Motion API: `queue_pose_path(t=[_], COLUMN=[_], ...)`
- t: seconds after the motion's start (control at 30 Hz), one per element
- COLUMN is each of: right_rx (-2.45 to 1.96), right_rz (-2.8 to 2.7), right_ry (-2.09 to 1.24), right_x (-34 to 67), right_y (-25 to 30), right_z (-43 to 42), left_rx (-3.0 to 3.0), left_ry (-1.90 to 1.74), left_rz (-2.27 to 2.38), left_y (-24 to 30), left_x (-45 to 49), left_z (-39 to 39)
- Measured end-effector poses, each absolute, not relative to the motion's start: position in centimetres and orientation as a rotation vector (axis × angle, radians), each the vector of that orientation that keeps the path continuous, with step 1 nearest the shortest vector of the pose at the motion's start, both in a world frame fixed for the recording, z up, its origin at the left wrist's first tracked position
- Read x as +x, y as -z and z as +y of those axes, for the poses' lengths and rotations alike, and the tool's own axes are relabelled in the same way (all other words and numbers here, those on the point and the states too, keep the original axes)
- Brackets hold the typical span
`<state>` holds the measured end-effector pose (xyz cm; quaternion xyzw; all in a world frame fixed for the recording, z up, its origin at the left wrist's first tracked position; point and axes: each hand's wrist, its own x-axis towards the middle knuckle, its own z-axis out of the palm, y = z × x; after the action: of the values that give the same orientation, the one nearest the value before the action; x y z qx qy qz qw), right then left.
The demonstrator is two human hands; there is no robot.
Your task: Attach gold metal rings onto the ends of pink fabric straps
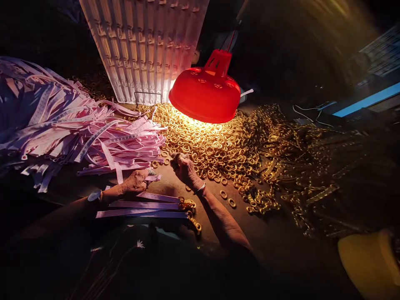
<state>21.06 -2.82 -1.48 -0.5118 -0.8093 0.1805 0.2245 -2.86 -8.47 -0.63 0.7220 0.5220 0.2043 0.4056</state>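
1. The left hand (pixel 134 182) seems to pinch a pink strip (pixel 153 178).
2. The right hand (pixel 186 171) is curled shut; what it holds is hidden.
3. Three loose strips (pixel 140 207) lie lengthwise across the bench (pixel 268 225), nearer the left hand, brass clasps (pixel 190 214) at their right ends.
4. Brass rings (pixel 212 150) are heaped beyond.
5. The strips' printing is unreadable.

Readable text: basically none. The pink tape strips (pixel 120 139) piled on the left carry printed ruler-style tick marks along their length, in dark ink, with tiny figures beside the ticks on the strips facing up; marks look like a measuring-tape scale, but digits too small and blurred to read, so no actual numbers. Loose pink strips (pixel 140 207) lower down show no legible print. Panel (pixel 383 52) top right has rows of printed marks, blurred, unreadable. No brand readable anywhere.
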Motion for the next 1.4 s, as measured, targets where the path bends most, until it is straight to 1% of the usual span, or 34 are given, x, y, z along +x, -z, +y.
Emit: queue_pose_path(t=[0.03, 0.1, 0.17, 0.23, 0.33, 0.43, 0.5, 0.63, 0.7, 0.77, 0.8, 0.93, 1.03, 1.2, 1.4], right_rx=[-1.499, -1.675, -1.804, -1.886, -1.954, -1.955, -1.942, -1.941, -1.937, -1.859, -1.769, -1.250, -1.079, -0.977, -0.954], right_rz=[-2.212, -2.140, -2.080, -2.044, -2.012, -2.031, -2.071, -2.119, -2.094, -1.996, -1.921, -1.608, -1.417, -1.118, -0.966], right_ry=[-0.343, -0.158, -0.080, -0.043, -0.023, -0.073, -0.099, -0.049, -0.032, -0.131, -0.242, -0.881, -1.217, -1.372, -1.353], right_x=[21.7, 23.0, 23.9, 24.5, 24.6, 24.3, 24.2, 24.7, 25.1, 25.2, 25.2, 24.2, 23.0, 20.8, 19.8], right_y=[1.2, 0.6, 0.1, -0.3, -0.6, -0.7, -0.6, -0.4, -0.2, 0.2, 0.4, 1.7, 2.6, 4.2, 4.4], right_z=[-1.2, 2.1, 5.3, 7.9, 10.6, 12.0, 12.4, 12.2, 11.5, 10.1, 9.1, 3.4, -1.5, -6.3, -7.1], left_rx=[1.685, 1.360, 1.082, 0.947, 0.972, 1.039, 1.058, 1.015, 0.977, 0.957, 0.950, 0.893, 0.797, 0.704, 0.693], left_ry=[-0.551, -0.634, -0.705, -0.751, -0.768, -0.790, -0.798, -0.848, -0.886, -0.948, -0.974, -0.950, -0.918, -0.872, -0.768], left_rz=[1.349, 1.407, 1.415, 1.414, 1.401, 1.369, 1.366, 1.436, 1.401, 1.289, 1.231, 1.075, 0.994, 0.975, 0.987], left_y=[0.7, 0.9, 1.1, 1.3, 1.8, 2.3, 2.6, 2.5, 2.0, 1.2, 0.7, -1.2, -1.7, -1.0, -0.6], left_x=[-3.1, -3.7, -4.3, -4.8, -4.9, -4.0, -3.1, -2.0, -1.6, -1.2, -1.0, 0.8, 2.3, 4.3, 5.1], left_z=[-8.4, -8.2, -7.8, -7.4, -6.7, -5.7, -5.1, -4.6, -4.8, -5.1, -5.3, -5.8, -6.1, -7.2, -7.6])
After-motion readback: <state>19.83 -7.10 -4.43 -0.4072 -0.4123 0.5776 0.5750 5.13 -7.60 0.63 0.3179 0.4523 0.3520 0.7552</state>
